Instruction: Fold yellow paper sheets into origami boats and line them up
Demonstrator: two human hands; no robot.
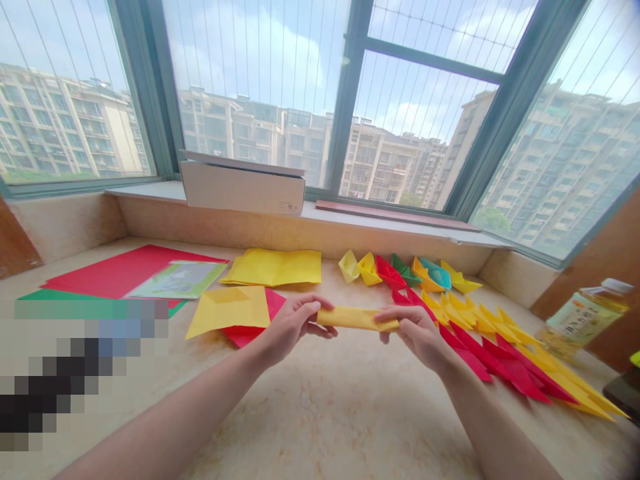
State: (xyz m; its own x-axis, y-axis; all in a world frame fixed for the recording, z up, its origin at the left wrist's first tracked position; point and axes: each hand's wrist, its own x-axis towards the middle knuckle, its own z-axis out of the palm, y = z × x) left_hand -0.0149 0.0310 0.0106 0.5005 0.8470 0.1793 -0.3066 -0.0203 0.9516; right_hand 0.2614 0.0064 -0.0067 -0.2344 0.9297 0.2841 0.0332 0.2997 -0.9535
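Observation:
A narrow folded strip of yellow paper (350, 318) is stretched between my hands, a little above the stone surface. My left hand (300, 317) pinches its left end between thumb and fingers. At the other end, my right hand (413, 327) grips the strip the same way. Beside my left hand lie a creased yellow sheet (227, 310) and a red sheet (245, 335) partly under it. To the right of my right hand are rows of folded red paper pieces (510, 363) and yellow paper pieces (500, 323).
Several paper boats (387, 272) line the back. A yellow paper stack (275, 267), red sheets (130, 267) and a clear packet (180, 279) lie left. A white box (245, 187) stands on the window ledge. A bottle (585, 317) stands at right.

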